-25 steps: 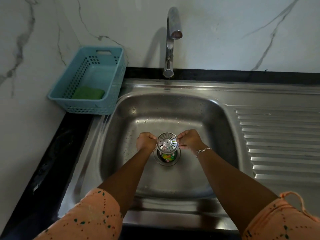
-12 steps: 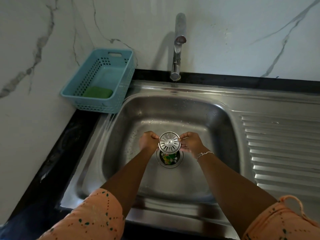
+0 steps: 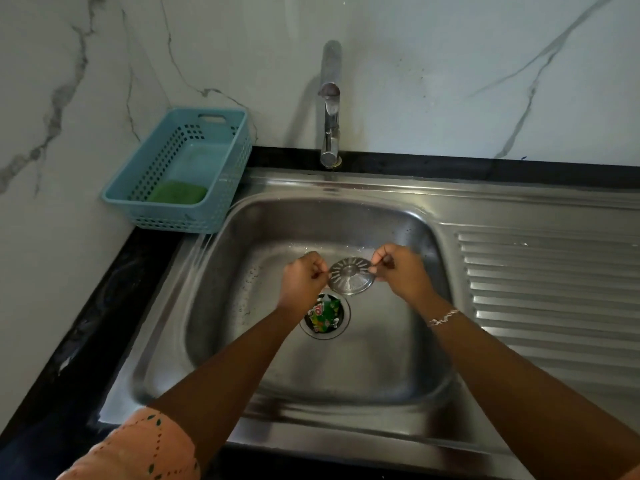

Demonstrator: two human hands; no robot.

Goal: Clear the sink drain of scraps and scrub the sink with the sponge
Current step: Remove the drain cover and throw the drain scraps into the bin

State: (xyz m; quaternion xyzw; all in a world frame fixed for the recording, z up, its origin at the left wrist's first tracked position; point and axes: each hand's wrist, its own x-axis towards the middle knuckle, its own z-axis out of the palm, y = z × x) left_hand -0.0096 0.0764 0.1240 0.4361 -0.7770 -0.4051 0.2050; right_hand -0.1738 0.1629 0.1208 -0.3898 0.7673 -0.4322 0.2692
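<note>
The strainer cover [image 3: 351, 274] had lifted clear of the drain [image 3: 342, 328], baring wrapper scraps [image 3: 323, 315] at the sink's [image 3: 381, 358] middle. The left hand [image 3: 303, 278] and right hand [image 3: 401, 271] pinched opposite rims. It looked light, stiff and wet-slippery, so the rim seemed the best hold.

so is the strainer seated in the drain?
No: the left hand and right hand pinch the strainer by its edges, held off the open drain, where a green wrapper scrap shows.
</note>
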